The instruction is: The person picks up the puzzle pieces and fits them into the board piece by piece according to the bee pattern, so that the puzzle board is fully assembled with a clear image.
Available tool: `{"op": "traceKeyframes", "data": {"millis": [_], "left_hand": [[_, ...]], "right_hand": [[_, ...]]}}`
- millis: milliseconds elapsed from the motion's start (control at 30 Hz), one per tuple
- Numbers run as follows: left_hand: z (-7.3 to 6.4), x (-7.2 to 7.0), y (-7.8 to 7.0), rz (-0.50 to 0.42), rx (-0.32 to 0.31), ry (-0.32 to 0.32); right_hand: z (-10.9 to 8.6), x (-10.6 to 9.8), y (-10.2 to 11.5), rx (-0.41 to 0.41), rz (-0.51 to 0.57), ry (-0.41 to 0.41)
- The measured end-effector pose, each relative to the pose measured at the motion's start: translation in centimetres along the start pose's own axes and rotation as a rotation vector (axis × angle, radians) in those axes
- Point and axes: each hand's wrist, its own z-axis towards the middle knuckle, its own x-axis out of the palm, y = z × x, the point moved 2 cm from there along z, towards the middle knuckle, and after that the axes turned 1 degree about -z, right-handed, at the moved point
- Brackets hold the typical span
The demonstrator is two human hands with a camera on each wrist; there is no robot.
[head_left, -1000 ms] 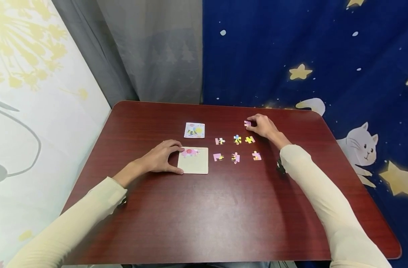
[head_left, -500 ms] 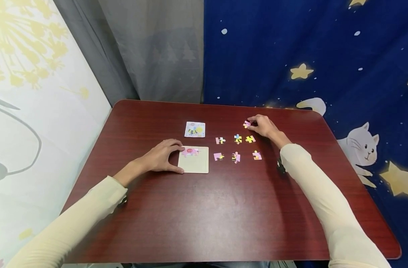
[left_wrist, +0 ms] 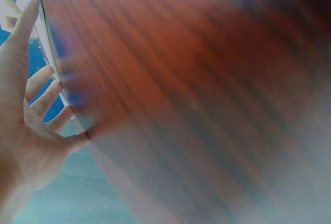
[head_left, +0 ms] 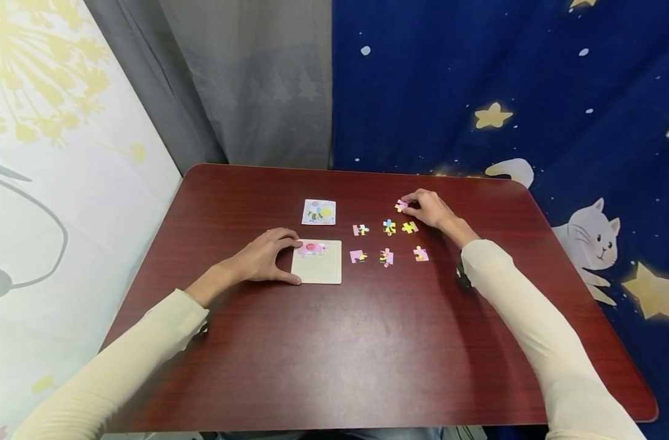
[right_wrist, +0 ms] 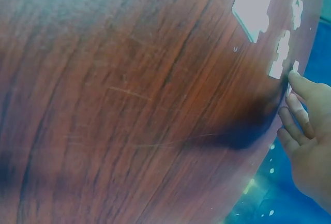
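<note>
My left hand point(head_left: 259, 256) holds a pale square puzzle board point(head_left: 320, 271) at its left side, index finger at the upper corner and thumb at the lower. A pink puzzle piece point(head_left: 312, 249) with a red round print lies in the board's upper left. Farther back on the right, my right hand point(head_left: 430, 209) pinches a pink and yellow puzzle piece point(head_left: 401, 206) between thumb and fingers, at or just over the table. In the left wrist view the thumb runs along the board's edge point(left_wrist: 49, 43). The right wrist view shows the held piece point(right_wrist: 295, 65) mostly hidden by the thumb.
Several loose pieces lie in two rows right of the board, among them a bee-striped piece point(head_left: 389, 227) and a pink corner piece point(head_left: 420, 254). A bee picture card point(head_left: 319, 212) lies behind the board. The red-brown table point(head_left: 334, 354) ends at curtains.
The right hand has turned its puzzle piece and shifted it slightly left and toward me. The left hand and the board have stayed in place.
</note>
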Motion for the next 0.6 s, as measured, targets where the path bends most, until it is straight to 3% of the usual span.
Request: {"op": "traceKeyframes", "data": {"millis": [267, 600], "left_hand": [[0.0, 0.1, 0.1, 0.005, -0.005, 0.002], [0.0, 0.0, 0.0, 0.000, -0.015, 0.009]], "right_hand": [[-0.7, -0.6, 1.6, -0.084, 0.007, -0.047], [-1.8, -1.0, 4.6, -0.173, 0.027, -0.043]]}}
